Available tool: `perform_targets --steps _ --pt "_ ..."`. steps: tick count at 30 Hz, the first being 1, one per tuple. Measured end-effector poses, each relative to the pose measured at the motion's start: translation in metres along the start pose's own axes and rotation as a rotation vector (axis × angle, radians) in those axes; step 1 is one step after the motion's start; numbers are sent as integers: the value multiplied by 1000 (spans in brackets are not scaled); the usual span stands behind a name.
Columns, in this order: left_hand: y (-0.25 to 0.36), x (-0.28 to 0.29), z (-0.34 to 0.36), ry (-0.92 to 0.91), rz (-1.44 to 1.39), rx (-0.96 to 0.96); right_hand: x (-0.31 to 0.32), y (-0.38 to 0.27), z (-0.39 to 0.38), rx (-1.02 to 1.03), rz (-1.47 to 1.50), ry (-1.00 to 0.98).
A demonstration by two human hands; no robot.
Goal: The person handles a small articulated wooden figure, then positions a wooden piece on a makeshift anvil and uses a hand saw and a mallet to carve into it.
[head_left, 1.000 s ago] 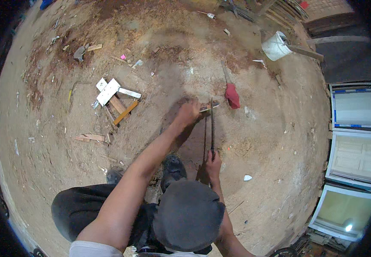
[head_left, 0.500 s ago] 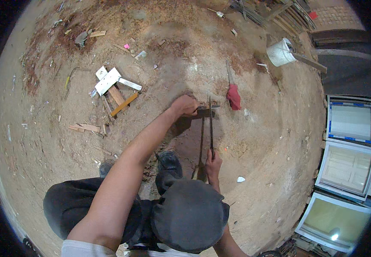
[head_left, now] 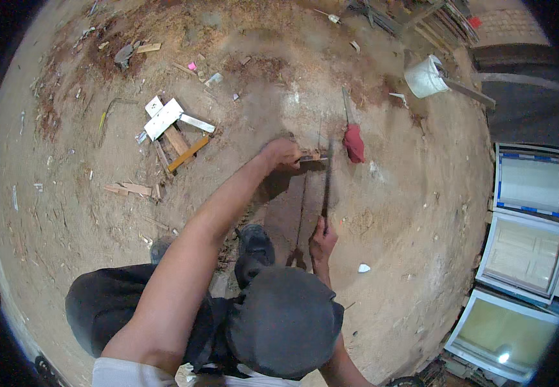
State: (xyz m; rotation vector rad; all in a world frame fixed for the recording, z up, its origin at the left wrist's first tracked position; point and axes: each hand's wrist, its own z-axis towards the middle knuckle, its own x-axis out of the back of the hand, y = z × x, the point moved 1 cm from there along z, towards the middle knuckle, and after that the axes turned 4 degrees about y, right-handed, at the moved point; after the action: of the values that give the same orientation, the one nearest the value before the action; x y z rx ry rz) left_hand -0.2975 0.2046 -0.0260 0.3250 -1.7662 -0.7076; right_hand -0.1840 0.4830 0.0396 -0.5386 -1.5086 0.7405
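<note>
My left hand (head_left: 283, 153) is closed around a short strip of wood (head_left: 313, 157), whose pale end sticks out to the right. In my right hand (head_left: 322, 240) is a long, narrow dark-bladed tool (head_left: 329, 180); its exact kind is hard to make out. The blade points away from me and stands just right of the strip's end; whether they touch I cannot tell. Beyond it, on the dirt floor (head_left: 402, 213), lies a thin blade-like tool (head_left: 347, 106) with red cloth (head_left: 353, 143) at its near end.
To the left lies a small wooden frame (head_left: 188, 155) with white pieces (head_left: 163, 119) on it. Wood scraps (head_left: 128, 188) are scattered nearby. A white bucket (head_left: 425, 79) with a plank (head_left: 470, 93) stands far right. Framed panels (head_left: 521, 250) line the right side.
The blade in my right hand has shifted slightly right, from across the wood strip's end to just beyond it. My left hand keeps its hold, nearly in place.
</note>
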Motion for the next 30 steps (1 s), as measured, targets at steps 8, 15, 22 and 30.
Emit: perform_targets --steps 8,15,22,30 --pt "6 8 -10 200 -27 -81 0 17 19 128 -152 -32" --pt "-17 -17 -7 69 112 -84 10 -37 10 -76 -43 -76" --pt "-14 1 13 -43 60 -49 -18 -13 29 296 -341 -75" --pt "-7 7 -7 106 79 -92 27 -78 24 -44 219 92"
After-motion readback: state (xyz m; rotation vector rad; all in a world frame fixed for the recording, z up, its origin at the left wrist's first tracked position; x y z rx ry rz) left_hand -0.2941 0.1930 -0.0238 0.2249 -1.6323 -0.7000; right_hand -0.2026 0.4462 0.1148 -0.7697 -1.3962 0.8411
